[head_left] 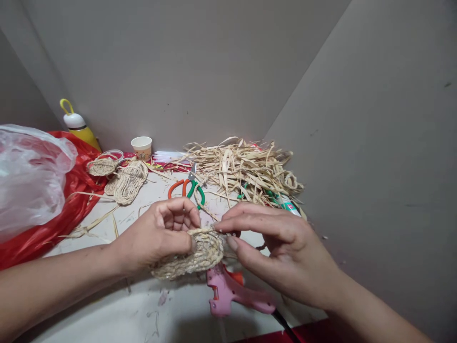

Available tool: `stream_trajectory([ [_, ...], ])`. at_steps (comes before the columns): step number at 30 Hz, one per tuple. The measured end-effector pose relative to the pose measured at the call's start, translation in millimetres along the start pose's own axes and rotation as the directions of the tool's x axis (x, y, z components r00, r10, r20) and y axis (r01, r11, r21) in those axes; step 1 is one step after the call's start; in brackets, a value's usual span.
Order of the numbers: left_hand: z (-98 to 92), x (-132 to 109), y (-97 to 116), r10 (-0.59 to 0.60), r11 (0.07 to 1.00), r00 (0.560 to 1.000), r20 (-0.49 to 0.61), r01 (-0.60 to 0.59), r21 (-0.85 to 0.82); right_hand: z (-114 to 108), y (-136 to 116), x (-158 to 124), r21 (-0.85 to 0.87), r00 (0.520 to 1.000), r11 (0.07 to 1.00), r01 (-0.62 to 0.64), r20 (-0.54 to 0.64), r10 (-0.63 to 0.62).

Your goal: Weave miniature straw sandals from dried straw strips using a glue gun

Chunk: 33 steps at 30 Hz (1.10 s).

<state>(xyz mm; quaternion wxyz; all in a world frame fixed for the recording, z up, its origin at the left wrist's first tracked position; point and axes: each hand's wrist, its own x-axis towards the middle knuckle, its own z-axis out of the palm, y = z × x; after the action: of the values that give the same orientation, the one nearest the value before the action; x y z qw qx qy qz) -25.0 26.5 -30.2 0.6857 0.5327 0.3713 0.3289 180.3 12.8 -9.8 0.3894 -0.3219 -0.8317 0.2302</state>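
My left hand (167,231) is closed on a woven straw sole (205,252), thumb across its face and fingers curled behind the upper edge. The sole is an oval of coiled, braided straw, tilted towards me above the table. At its right end, the thumb and forefinger of my right hand (274,243) come together in a pinch. What lies between those fingertips is too small to make out. Just below the sole, a pink hot glue gun (235,293) lies on the table, its nozzle end partly hidden behind the straw.
Beyond my hands lie scissors (189,188) with orange and green handles and a heap of dry straw (243,169). Finished-looking woven soles (130,183), a paper cup (142,147), a yellow bottle (80,126) and plastic bags (32,176) stand left. Grey walls (378,157) enclose the table.
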Motion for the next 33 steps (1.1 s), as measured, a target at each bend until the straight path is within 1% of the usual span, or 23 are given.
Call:
stream_trajectory([
  [3,-0.3,0.0,-0.5,-0.003,0.999,1.0,-0.009,0.003,-0.039,2.3,0.6,-1.7,0.023,0.999,1.0,-0.018,-0.043,0.019],
  [6,0.9,0.0,0.5,0.006,0.998,1.0,-0.023,-0.008,-0.066,4.6,1.7,-4.2,0.03,0.992,0.997,-0.064,-0.105,0.067],
  [8,1.9,-0.2,1.4,0.013,0.997,0.999,-0.034,-0.016,-0.08,4.9,2.2,-5.6,0.026,0.988,0.996,-0.09,-0.122,0.093],
  [14,3.8,-1.5,1.6,0.009,0.991,1.0,-0.029,-0.013,-0.136,4.7,2.4,-5.3,0.018,0.988,0.996,-0.082,-0.127,0.084],
  [19,3.2,-0.7,1.8,0.004,0.993,1.0,-0.021,-0.006,-0.122,6.7,5.0,-5.4,0.004,0.988,0.997,-0.076,-0.137,0.076],
  [26,5.6,-1.2,2.2,-0.032,0.992,0.999,-0.027,0.029,-0.125,6.5,5.0,-7.7,0.01,0.984,0.993,-0.12,-0.128,0.12],
  [33,5.3,-0.6,1.2,-0.057,0.976,0.997,-0.046,0.046,-0.211,6.8,2.3,-5.3,0.049,0.985,0.996,-0.072,-0.153,0.079],
])
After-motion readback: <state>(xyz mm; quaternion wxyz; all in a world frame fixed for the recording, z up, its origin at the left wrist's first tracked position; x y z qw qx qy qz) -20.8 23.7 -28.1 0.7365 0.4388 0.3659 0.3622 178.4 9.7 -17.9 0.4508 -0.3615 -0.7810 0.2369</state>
